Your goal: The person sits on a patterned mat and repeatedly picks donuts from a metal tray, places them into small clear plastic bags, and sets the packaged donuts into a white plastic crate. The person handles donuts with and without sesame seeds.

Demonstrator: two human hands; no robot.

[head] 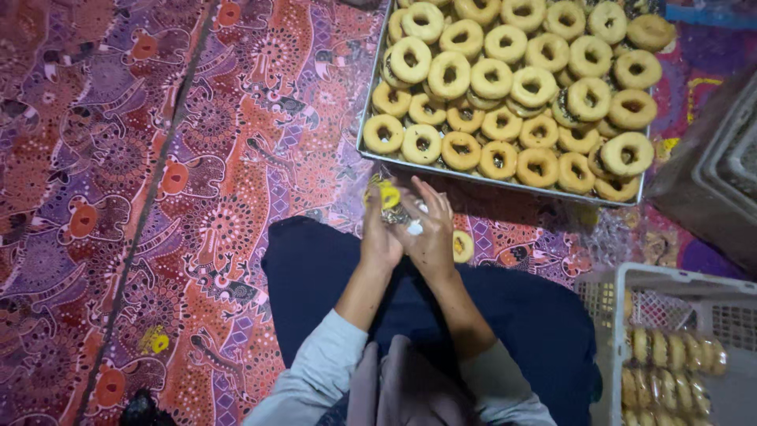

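My left hand and my right hand are pressed together over my lap, both gripping a clear plastic bag with a yellow patch near its top. A ring doughnut shows just right of my right hand, seemingly inside the bag. Directly beyond my hands lies a metal tray piled with several ring doughnuts.
A grey plastic crate at the lower right holds several bagged doughnuts. Another grey crate stands at the right edge. A patterned red and purple cloth covers the floor. My dark trouser legs fill the bottom centre.
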